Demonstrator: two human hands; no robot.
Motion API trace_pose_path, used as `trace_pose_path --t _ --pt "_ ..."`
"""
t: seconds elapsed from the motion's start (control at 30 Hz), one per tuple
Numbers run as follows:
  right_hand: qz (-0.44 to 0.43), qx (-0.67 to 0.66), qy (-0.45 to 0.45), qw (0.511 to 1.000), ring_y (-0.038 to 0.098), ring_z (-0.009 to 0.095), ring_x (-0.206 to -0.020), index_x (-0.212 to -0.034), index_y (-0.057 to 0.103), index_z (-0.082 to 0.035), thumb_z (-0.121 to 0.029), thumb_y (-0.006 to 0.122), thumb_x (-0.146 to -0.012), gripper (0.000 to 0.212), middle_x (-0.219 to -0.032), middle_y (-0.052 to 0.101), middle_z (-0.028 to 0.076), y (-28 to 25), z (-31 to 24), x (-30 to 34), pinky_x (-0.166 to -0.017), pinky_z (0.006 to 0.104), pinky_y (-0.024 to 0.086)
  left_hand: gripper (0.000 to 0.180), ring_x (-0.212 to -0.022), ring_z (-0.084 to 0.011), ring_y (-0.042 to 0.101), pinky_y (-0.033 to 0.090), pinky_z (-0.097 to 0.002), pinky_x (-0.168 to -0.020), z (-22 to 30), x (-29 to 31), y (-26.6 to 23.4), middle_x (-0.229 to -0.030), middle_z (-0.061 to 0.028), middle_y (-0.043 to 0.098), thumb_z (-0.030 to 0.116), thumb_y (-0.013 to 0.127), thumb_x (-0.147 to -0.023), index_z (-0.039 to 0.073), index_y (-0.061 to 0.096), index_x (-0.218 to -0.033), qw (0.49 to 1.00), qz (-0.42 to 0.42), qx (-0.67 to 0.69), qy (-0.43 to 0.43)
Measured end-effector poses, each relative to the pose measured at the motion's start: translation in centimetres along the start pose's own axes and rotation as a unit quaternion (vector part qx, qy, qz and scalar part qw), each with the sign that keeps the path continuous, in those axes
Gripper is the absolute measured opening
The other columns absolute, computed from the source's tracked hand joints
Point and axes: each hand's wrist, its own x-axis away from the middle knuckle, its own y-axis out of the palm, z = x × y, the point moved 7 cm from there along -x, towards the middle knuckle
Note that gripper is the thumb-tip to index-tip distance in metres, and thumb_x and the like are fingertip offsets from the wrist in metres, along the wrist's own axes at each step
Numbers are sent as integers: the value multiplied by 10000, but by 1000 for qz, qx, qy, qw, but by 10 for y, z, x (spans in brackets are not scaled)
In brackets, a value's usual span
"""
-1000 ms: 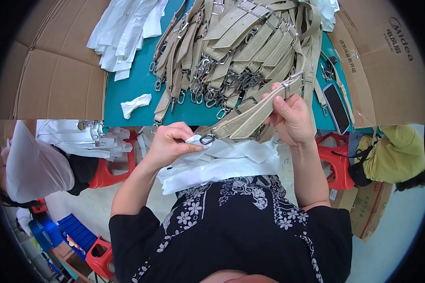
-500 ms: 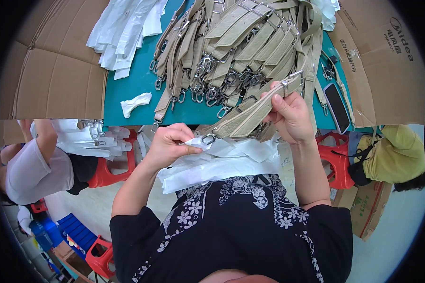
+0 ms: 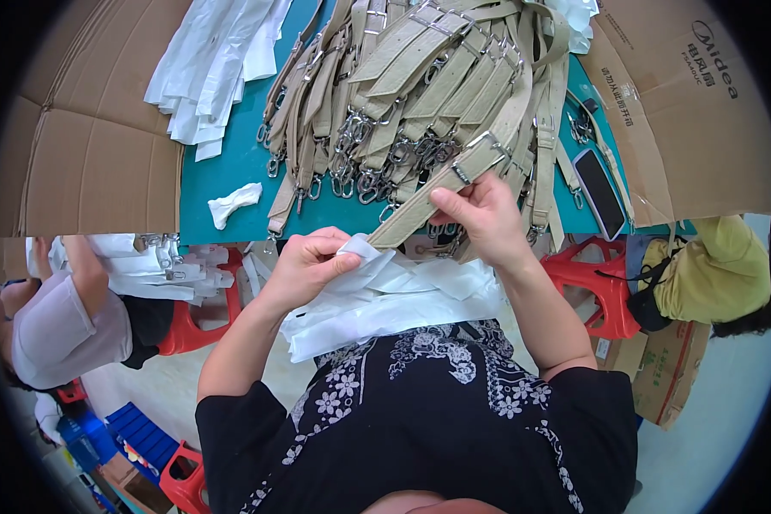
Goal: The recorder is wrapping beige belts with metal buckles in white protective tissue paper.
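Note:
My left hand [image 3: 311,267] pinches a thin white wrapping strip [image 3: 365,252] at the lower end of a beige strap [image 3: 413,212]. The strip now covers the clasp at that end. My right hand [image 3: 487,221] grips the same strap higher up, thumb on top, just below its silver buckle [image 3: 461,173]. The strap slants up to the right, in front of a large heap of beige straps [image 3: 428,86] with metal clasps. More white wrapping sheets [image 3: 377,313] lie over my lap below my hands.
On the green table [image 3: 231,176] lie a stack of white strips [image 3: 210,60], a crumpled white piece [image 3: 235,204] and a phone [image 3: 599,194]. Cardboard [image 3: 103,128] flanks it on both sides. Co-workers sit left [image 3: 68,321] and right [image 3: 707,274], near red stools [image 3: 600,291].
The white strip has been brought over the strap's clasp, which showed before. My right hand has moved left and down along with the strap, whose buckle sits lower.

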Motion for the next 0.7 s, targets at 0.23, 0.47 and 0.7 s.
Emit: trace_pose_path --t 0.23,0.47,0.7 --pt "-40 -46 41 997 549 85 -718 -972 556 -16 -106 664 -774 243 -860 606 24 33 22 5 -633 228 456 259 -756 -59 521 431 -207 -682 -4 -6 7 -851 -27 619 215 495 -909 14 626 -1004 999 15 -28 11" --pt "-19 -4 130 991 542 93 -722 -1021 532 -29 -308 590 -841 337 -863 576 19 33 62 22 -638 248 480 315 -766 -52 524 443 -212 -695 -16 -4 3 -867 -12 628 246 456 -928 -3 605 -1050 999 -1 24 -22" --pt "-3 -35 62 997 516 52 -650 -922 629 -53 -262 589 -851 225 -769 593 -7 32 41 15 -572 184 421 354 -752 -43 514 425 -198 -676 -24 -7 -2 -868 -3 615 303 463 -919 12 597 -1069 998 43 29 -24"
